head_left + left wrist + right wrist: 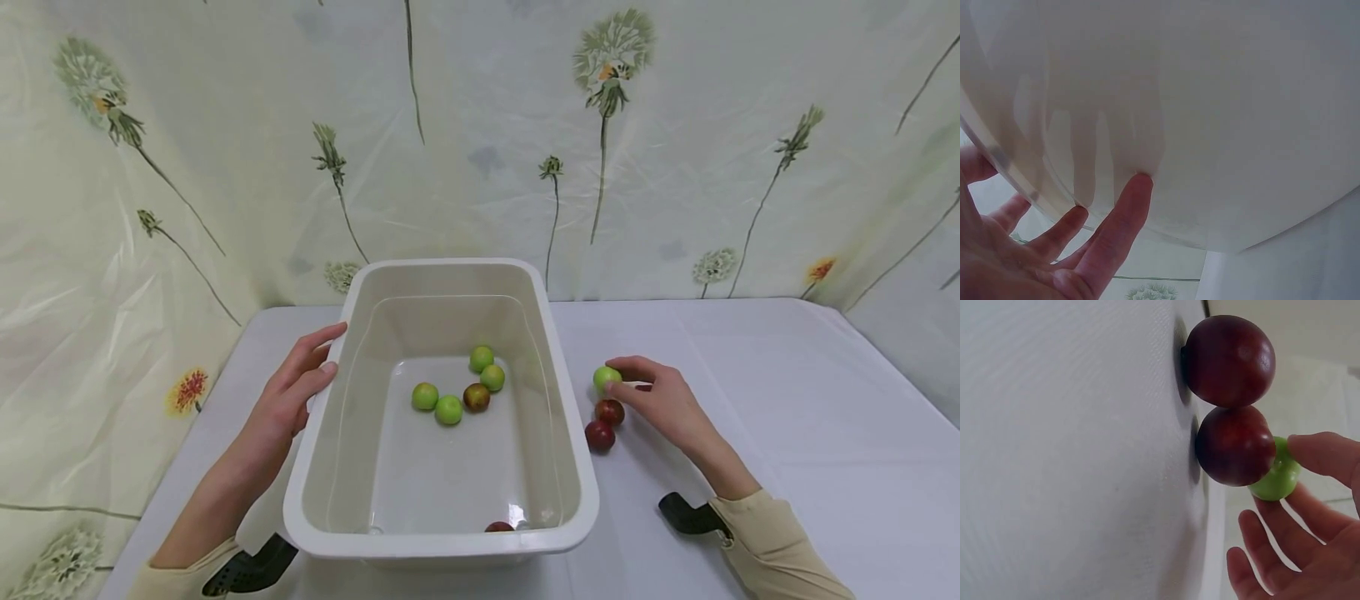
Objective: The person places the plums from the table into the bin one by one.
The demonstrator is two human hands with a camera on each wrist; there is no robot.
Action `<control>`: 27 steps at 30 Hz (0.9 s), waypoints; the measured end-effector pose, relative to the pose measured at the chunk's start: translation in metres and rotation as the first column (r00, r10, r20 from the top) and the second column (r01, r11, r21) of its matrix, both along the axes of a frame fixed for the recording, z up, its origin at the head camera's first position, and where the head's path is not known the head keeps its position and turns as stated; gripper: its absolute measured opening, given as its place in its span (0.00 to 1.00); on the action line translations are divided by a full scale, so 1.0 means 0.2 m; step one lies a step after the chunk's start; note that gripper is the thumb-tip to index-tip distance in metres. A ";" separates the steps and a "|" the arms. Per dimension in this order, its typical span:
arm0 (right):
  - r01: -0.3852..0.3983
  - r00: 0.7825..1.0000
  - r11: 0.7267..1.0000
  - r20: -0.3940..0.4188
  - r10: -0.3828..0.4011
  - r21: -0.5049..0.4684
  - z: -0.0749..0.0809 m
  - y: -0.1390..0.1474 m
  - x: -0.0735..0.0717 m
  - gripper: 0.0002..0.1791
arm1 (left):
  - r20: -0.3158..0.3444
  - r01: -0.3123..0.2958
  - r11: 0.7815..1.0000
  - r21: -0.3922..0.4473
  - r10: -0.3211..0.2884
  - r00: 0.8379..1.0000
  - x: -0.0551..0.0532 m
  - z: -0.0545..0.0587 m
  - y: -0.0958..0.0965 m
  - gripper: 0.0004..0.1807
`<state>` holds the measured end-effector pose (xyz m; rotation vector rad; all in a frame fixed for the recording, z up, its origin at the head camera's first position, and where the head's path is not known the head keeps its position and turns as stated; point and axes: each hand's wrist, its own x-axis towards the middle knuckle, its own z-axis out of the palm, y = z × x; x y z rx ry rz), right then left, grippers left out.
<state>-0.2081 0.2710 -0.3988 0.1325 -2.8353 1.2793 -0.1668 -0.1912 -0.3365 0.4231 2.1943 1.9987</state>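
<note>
A large white plastic tub (441,546) stands in the middle of the table. My left hand (288,383) holds its left side, with thumb and index finger at the rim and other fingertips (1141,184) against the outer wall below. To the right of the tub, my right hand (663,400) pinches a green plum (604,377) between thumb and fingers. Two dark red plums, one (610,412) behind the other (599,437), lie on the table just in front of it. In the right wrist view the nearer red plums partly cover the green plum (1279,478).
Inside the tub lie several green plums (448,410), a brownish-red plum (476,397) and, partly hidden by the near rim, a red plum (498,527). A white cloth covers the table (787,400). Behind it hangs a flower-patterned curtain (480,200).
</note>
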 end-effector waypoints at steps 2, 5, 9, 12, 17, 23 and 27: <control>0.006 1.000 1.000 -0.014 -0.006 -0.010 0.00 0.00 0.00 0.24 | 0.001 0.002 1.000 -0.001 -0.002 1.000 0.00 0.00 0.00 0.26; 0.015 1.000 1.000 -0.025 -0.016 -0.026 0.01 -0.01 0.00 0.24 | -0.002 0.001 1.000 -0.010 -0.001 1.000 0.00 0.00 0.00 0.26; 0.020 0.999 0.998 -0.042 -0.023 -0.066 0.03 -0.02 0.01 0.24 | -0.013 -0.001 1.000 -0.024 0.001 1.000 0.00 0.00 -0.01 0.26; 0.023 0.998 0.995 -0.054 -0.029 -0.094 0.05 -0.03 0.02 0.25 | -0.014 0.006 1.000 -0.026 -0.006 1.000 0.00 0.01 -0.01 0.26; 0.023 0.997 0.994 -0.077 -0.031 -0.107 0.09 -0.05 0.04 0.25 | -0.005 0.017 0.999 -0.041 -0.018 1.000 0.00 0.03 -0.02 0.26; 0.012 0.992 0.993 -0.122 -0.026 -0.115 0.11 -0.07 0.07 0.24 | -0.003 0.017 0.997 -0.070 -0.017 1.000 0.00 0.05 -0.01 0.27; 0.003 0.987 0.995 -0.160 -0.018 -0.098 0.14 -0.09 0.09 0.23 | -0.005 0.005 0.997 -0.082 -0.006 1.000 0.01 0.06 0.00 0.27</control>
